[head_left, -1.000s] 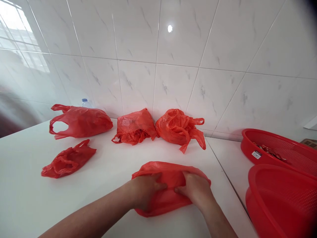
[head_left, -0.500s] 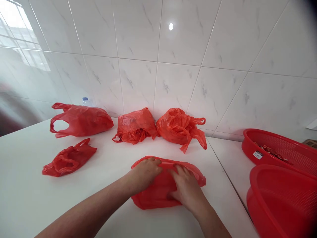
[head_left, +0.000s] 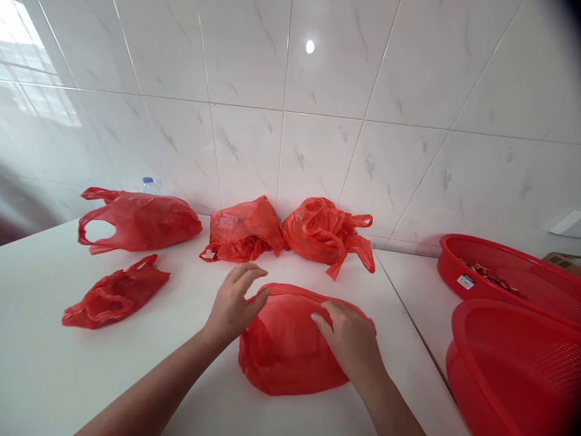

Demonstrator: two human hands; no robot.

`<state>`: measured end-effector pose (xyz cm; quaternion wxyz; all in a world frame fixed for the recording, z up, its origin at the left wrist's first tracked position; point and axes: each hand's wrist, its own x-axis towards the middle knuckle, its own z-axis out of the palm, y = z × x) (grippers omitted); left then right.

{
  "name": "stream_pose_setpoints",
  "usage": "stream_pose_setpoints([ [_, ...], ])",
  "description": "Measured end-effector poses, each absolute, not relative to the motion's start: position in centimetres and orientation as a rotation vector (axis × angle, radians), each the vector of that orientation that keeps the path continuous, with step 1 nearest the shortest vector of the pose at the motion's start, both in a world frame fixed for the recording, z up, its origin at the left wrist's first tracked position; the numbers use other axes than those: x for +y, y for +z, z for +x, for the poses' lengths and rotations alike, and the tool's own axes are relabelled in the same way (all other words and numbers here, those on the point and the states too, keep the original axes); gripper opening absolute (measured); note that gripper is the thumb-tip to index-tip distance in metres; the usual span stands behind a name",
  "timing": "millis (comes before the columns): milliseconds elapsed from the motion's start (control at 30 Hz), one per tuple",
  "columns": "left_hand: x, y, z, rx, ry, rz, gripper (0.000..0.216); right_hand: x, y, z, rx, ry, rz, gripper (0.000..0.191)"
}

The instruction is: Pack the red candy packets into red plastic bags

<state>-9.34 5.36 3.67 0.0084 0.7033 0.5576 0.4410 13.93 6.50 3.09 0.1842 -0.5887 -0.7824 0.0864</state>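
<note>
A flattened red plastic bag (head_left: 284,348) lies on the white table (head_left: 40,369) right in front of me. My right hand (head_left: 351,342) rests on the bag's right half, fingers stretched and pressed flat on the plastic. My left hand (head_left: 233,300) hovers at the bag's upper left edge with its fingers spread apart and holds nothing; its thumb is close to the plastic.
Several other red plastic bags lie further back: a full one (head_left: 140,219) at far left, a small crumpled one (head_left: 113,293), and two by the tiled wall (head_left: 242,233) (head_left: 327,233). A bottle cap (head_left: 147,181) peeks behind. Two red mesh baskets (head_left: 508,278) (head_left: 512,369) stand at right.
My left hand has lifted off the near bag and opened, moving up and left. My right hand slid a little to the right, and the bag has puffed up and spread.
</note>
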Motion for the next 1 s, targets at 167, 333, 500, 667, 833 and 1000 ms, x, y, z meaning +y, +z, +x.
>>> stream_pose_setpoints([
  [167, 4.8, 1.8, -10.5, 1.825, 1.112, 1.620, 0.049, 6.0, 2.3, 12.9, -2.371, 0.361, -1.441, 0.039],
  [333, 4.5, 1.8, -10.4, 1.513, 0.932, 1.347, 0.054, 6.6, 1.2, 12.7, -2.483, 0.575, -1.564, 0.075],
  [500, 5.0, 2.4, -9.0, 1.213, 1.059, 1.096, 0.051, 7.8, 0.5, 13.5, -2.424, 0.535, -1.643, 0.077],
  [667, 6.0, 2.9, -7.5, 1.010, 1.037, 1.072, 0.064, 8.5, 0.3, 14.3, -2.383, 0.509, -1.710, 0.079],
  [833, 6.8, 0.9, -6.5, 1.070, 1.120, 0.989, 0.060, 8.6, 0.4, 14.7, -2.350, 0.570, -1.762, 0.083],
  [1000, 6.8, -0.3, -6.4, 1.250, 1.202, 1.033, 0.062, 8.7, 0.2, 14.7, -2.356, 0.568, -1.720, 0.083],
])
